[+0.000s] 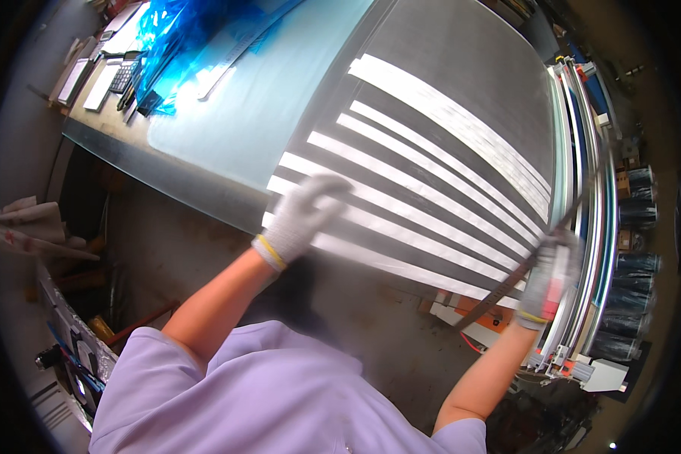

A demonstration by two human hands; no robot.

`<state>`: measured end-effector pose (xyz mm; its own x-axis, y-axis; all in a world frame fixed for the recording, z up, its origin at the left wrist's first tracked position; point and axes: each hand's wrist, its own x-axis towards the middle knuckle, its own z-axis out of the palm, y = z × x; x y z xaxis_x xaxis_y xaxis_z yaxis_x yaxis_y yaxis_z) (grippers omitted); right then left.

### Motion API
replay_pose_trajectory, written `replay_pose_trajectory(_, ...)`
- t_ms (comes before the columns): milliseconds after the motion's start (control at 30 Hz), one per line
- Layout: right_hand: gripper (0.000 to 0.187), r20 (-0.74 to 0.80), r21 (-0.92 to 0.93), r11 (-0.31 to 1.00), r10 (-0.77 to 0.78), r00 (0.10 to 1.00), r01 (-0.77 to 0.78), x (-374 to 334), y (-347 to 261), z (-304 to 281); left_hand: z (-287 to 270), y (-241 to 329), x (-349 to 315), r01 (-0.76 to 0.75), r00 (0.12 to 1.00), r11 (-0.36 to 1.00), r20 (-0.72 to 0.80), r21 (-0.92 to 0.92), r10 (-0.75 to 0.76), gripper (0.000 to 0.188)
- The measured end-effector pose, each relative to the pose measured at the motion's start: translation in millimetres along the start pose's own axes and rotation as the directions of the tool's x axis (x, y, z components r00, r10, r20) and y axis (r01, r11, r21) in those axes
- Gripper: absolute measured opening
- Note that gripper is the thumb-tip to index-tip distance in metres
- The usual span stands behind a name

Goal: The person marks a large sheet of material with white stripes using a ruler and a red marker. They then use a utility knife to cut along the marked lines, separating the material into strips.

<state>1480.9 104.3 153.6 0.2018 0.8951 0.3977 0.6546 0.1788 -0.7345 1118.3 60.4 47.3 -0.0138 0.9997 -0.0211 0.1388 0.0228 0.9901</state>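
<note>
My left hand (pixel 308 212), in a light glove with a yellow cuff edge, is over the near left ends of the white strips (pixel 401 193). Motion smears its fingers, so its grip cannot be made out. On the right, my gloved right hand (pixel 550 276) is closed round a long, dark, flat bar (pixel 499 293) that slants over the strips' right ends. A small red and white patch (pixel 555 284) shows at this hand; whether it is a separate thing is unclear. Several white strips of differing widths lie side by side on the dark grey tabletop (pixel 461 45).
A long machine with rails and rollers (pixel 583 227) borders the table's right side. On the left stands a pale glass-like tabletop (pixel 234 136) with crumpled blue film (pixel 197 38), a long ruler (pixel 242 57) and a calculator (pixel 123 77). Dark wrapped rolls (pixel 634 280) stand far right.
</note>
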Motion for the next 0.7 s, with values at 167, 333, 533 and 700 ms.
replay_pose_trajectory(167, 0.018, -0.062, 0.729, 0.674, 0.238, 0.969, -0.119, 39, 30, -38, 94, 29, 17, -0.383, 0.915, 0.834, 0.288, 0.396, 0.283, 0.063)
replay_pose_trajectory(333, 0.016, 0.057, 0.864, 0.441, 0.393, 0.918, -0.243, 15, 96, 34, 147, 26, 62, -0.319, 0.937, 0.803, 0.295, 0.504, 0.187, 0.066)
replay_pose_trajectory(533, 0.017, 0.142, 0.866, 0.354, 0.506, 0.851, -0.355, 37, 189, 14, 165, -10, 105, -0.313, 0.896, 0.734, 0.443, 0.603, 0.019, 0.052)
replay_pose_trajectory(700, 0.014, 0.108, 0.768, 0.497, 0.522, 0.846, -0.404, 61, 298, -69, 183, -4, 135, -0.254, 0.854, 0.682, 0.491, 0.685, -0.175, 0.05)
